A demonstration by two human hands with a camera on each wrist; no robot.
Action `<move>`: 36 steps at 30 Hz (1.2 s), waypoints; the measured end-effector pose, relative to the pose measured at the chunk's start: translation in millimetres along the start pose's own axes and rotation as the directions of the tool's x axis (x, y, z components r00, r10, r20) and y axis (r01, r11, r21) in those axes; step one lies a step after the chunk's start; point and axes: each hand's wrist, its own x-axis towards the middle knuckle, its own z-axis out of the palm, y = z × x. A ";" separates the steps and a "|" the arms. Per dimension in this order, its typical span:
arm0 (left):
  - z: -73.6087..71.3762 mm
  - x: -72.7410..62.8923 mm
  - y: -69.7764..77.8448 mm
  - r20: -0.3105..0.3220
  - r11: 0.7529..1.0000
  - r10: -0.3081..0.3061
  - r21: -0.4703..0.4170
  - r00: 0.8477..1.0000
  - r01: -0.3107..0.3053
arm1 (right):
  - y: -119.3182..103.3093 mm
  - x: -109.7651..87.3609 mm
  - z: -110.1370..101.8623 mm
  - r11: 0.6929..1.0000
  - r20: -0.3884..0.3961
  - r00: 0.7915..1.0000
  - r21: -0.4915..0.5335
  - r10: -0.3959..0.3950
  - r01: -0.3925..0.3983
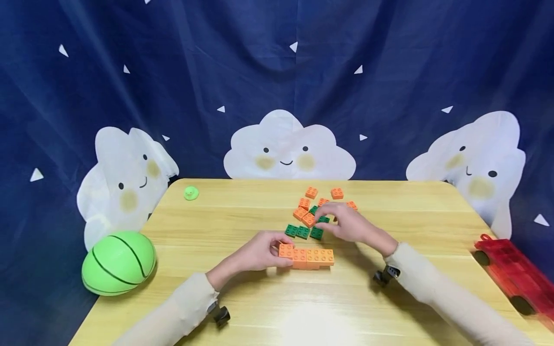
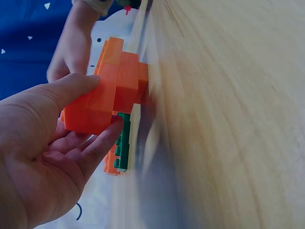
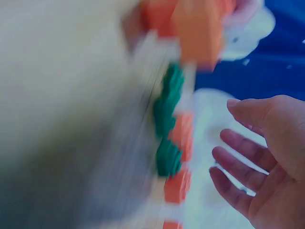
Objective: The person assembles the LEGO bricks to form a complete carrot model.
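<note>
My left hand [image 1: 261, 251] pinches the left end of a stepped build of orange toy bricks [image 1: 319, 256], thumb on one side and fingers on the other. In the left wrist view, the build [image 2: 102, 90] shows several joined layers, narrowing toward the bottom. My right hand [image 1: 348, 222] hovers over the loose bricks, near a green brick [image 1: 323, 219]. Its fingers [image 3: 243, 148] are spread and loosely bent in the right wrist view, with nothing between them. More green bricks [image 1: 303, 232] lie just behind the build, and orange bricks [image 1: 299, 213] are scattered beyond them.
A green ball [image 1: 119, 263] sits at the table's left edge. On the right side stands a translucent red toy cart [image 1: 517, 274] with dark wheels. A small light-green toy [image 1: 191, 193] is at the back left of the wooden table [image 1: 242, 206]. A dark blue curtain [image 1: 195, 72] hangs behind.
</note>
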 end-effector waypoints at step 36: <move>-3.1 0.3 -3.6 0.030 1.000 0.007 -0.016 1.000 -0.006 | 40.6 24.9 18.5 0.991 -0.001 0.996 -0.105 -0.085 0.084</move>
